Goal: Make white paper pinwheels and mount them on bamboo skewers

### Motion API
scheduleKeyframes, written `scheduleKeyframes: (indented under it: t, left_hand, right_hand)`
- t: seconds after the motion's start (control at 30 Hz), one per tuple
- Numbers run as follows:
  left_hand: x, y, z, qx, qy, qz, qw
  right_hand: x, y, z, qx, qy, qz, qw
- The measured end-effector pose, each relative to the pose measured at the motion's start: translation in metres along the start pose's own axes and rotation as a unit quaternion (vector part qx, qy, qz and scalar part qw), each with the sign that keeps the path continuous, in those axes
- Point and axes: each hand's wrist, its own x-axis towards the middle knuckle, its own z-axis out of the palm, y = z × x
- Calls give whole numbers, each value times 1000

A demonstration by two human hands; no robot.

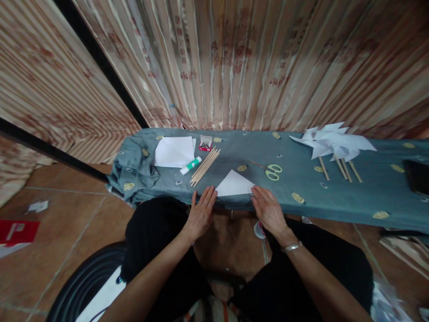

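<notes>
A white sheet of paper [234, 184], folded into a triangle, lies at the front edge of the cloth-covered bench with its point facing away from me. At its left corner rests my left hand [201, 212], fingers stretched out flat and the thumb apart. My right hand [270, 212] has its fingers drawn together at the right corner, gripping the paper there; the thumb is partly hidden. Just beyond the paper, to the right, lie scissors [273, 172] with light green handles. Thin wooden sticks [205, 167] and a green-and-white glue stick [191, 165] are left of the paper.
A stack of white paper [174, 152] and a small red box [205, 143] of metal pieces sit at the back left. White paper pinwheels [331, 141] on sticks lie to the right, near a dark object [415, 176]. A striped curtain [234, 67] hangs behind the bench.
</notes>
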Motion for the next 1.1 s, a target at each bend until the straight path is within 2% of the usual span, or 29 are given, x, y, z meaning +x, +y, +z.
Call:
scheduleKeyframes:
  t: [0.13, 0.3, 0.53, 0.83, 1.0, 1.07, 1.1]
  left_hand:
    - [5, 11, -3, -8, 20, 21, 1000]
    - [15, 17, -1, -9, 11, 38, 999]
    - [9, 7, 1, 2, -18, 24, 1000]
    - [-7, -7, 0, 21, -3, 0, 1000]
    - [-20, 0, -3, -55, 47, -33, 997]
    - [-23, 5, -3, -141, 82, -62, 985]
    - [-24, 7, -2, -208, 96, -87, 970]
  right_hand:
    - [9, -2, 1, -10, 4, 32, 999]
    - [23, -2, 1, 2, 12, 51, 999]
    - [19, 2, -2, 26, 8, 53, 998]
    - [14, 21, -6, 26, 32, 93, 995]
    - [16, 21, -7, 44, 34, 103, 993]
    - [17, 20, -6, 49, 31, 105, 993]
    - [18, 20, -6, 51, 30, 105, 993]
